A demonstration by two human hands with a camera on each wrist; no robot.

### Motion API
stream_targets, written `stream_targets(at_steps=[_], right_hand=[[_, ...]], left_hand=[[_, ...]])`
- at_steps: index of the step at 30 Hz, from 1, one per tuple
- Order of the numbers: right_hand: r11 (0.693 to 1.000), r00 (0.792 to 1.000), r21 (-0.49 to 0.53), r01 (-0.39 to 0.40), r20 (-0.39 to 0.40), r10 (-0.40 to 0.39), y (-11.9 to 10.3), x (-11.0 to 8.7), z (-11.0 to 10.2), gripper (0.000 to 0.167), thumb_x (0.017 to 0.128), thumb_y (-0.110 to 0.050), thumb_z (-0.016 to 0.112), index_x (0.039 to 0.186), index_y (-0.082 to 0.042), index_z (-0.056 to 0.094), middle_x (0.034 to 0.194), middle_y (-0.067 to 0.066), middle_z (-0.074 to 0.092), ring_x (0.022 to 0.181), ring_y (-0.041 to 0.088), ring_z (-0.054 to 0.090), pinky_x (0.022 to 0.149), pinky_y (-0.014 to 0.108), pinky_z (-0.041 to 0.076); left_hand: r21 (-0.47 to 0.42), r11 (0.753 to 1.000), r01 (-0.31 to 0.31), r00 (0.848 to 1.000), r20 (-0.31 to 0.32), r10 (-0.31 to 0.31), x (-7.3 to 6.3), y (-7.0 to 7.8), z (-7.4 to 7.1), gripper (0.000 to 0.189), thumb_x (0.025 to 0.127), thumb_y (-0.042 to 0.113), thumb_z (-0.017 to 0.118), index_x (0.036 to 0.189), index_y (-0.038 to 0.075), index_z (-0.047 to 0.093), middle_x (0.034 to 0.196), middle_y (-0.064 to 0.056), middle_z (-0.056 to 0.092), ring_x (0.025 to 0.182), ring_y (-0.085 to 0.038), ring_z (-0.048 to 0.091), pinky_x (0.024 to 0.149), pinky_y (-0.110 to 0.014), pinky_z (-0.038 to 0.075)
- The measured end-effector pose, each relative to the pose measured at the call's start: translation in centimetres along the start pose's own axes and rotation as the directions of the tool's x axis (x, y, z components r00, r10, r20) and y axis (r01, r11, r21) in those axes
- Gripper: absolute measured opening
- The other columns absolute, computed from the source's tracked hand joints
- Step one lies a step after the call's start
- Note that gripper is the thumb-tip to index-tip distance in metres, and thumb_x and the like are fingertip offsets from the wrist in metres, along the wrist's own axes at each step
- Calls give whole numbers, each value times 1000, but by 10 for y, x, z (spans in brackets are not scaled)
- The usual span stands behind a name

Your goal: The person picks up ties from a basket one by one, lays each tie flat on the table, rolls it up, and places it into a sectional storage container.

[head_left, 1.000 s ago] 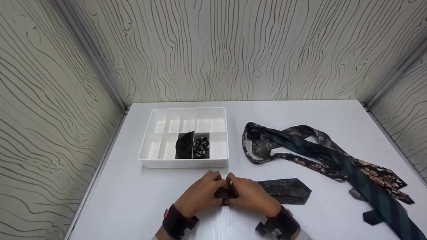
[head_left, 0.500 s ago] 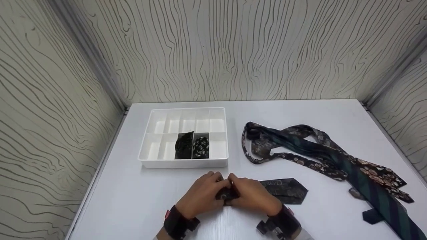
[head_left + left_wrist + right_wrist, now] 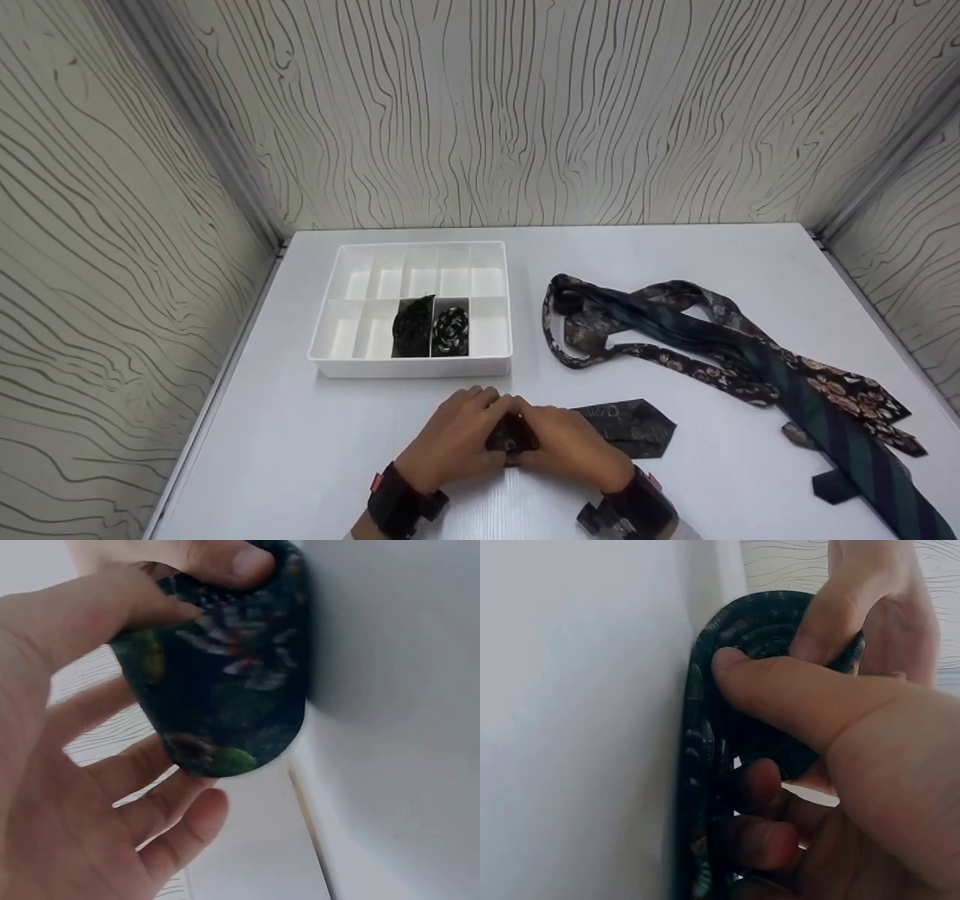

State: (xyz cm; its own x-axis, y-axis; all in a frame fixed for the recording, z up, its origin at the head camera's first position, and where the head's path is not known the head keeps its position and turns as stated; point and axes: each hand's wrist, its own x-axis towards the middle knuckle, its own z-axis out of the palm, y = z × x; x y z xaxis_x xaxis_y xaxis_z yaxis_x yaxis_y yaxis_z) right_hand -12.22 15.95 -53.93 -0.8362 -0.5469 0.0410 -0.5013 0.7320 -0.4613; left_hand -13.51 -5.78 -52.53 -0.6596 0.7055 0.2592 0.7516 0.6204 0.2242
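Note:
Both hands are on a dark patterned necktie (image 3: 630,429), part rolled up and part lying flat to the right with its pointed end outward. My left hand (image 3: 457,439) holds the roll from the left, its thumb on the coil in the left wrist view. From the other side my right hand (image 3: 566,442) grips the same roll, thumb against the spiral face. The right wrist view shows the coiled layers (image 3: 761,622), with the unrolled strip running along the white table. A floral print shows on the rolled tie (image 3: 240,690) in the left wrist view.
A white divided tray (image 3: 412,367) stands behind the hands. Two of its front compartments hold a dark rolled tie (image 3: 412,330) and a black-and-white rolled tie (image 3: 451,331). At the right lie a green-and-navy striped tie (image 3: 825,420) and a floral tie (image 3: 855,386), overlapping.
The tie's flat pointed end has slid left toward the hands as more of it is wound into the roll. Both hands stay in nearly the same place, their fingers shifting on the roll.

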Motion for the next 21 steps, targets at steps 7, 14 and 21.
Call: stream_targets(at_steps=[7, 14, 21], right_hand=[[1000, 1000, 15, -7, -21, 7, -2, 1, 1, 61, 83, -41, 89, 127, -14, 58, 95, 2, 73, 82, 19, 71, 67, 35, 56], [999, 1000, 23, -31, 8, 30, 1, 1, -1, 61, 84, -41, 88, 130, -15, 57, 91, 0, 71, 78, 17, 68, 64, 34, 52], [999, 997, 19, -44, 59, 43, 5, -2, -6, 78, 76, -40, 94, 137, -13, 54, 107, 6, 76, 92, 26, 75, 73, 41, 59]], left_hand=[[-2, 1000, 2, 1000, -5, -2, 1, -3, 3, 41, 78, 46, 90, 112, 26, 76, 95, 7, 67, 87, -10, 55, 80, -27, 47], [38, 999, -29, 999, -44, 30, 1, -3, 4, 44, 78, 53, 89, 108, 26, 73, 96, 7, 66, 88, -12, 55, 79, -28, 48], [16, 1000, -12, 1000, -6, 12, 0, -2, 4, 46, 76, 42, 91, 116, 26, 74, 101, 6, 69, 91, -12, 58, 79, -27, 49]])
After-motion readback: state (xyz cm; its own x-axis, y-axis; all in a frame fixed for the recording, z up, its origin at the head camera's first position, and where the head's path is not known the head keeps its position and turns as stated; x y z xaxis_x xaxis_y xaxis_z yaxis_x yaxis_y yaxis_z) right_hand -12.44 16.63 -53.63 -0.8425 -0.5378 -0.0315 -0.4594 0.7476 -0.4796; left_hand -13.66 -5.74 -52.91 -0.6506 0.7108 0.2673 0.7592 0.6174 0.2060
